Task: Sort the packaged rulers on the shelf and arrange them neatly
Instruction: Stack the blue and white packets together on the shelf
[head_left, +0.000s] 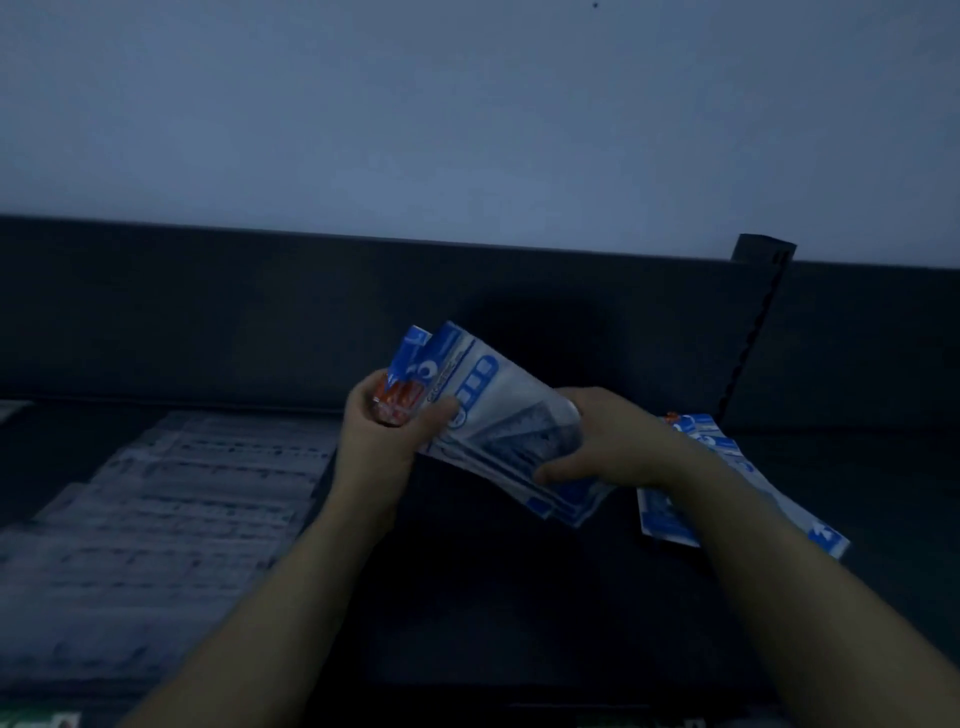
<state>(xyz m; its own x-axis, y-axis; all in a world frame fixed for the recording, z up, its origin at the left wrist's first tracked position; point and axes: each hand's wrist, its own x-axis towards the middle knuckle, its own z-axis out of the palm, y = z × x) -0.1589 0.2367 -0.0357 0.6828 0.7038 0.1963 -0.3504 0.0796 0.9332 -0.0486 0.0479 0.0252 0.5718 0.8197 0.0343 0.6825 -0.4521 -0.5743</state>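
Above the dark shelf (493, 597), at centre, a fanned bundle of packaged rulers (498, 410) is held in both hands. The left hand (384, 431) grips its 10 o'clock end, fingers curled round it; the right hand (602, 447) clasps the 4 o'clock end. The packets are white and blue and glossy, one showing orange; the print is blurred. Judged progress: partway. A loose pile (727, 467) at 3 o'clock, partly hidden by the right forearm, lies askew and awaits squaring. Pale packets (182, 493) at 8 o'clock lie in overlapping rows, their kind indistinct.
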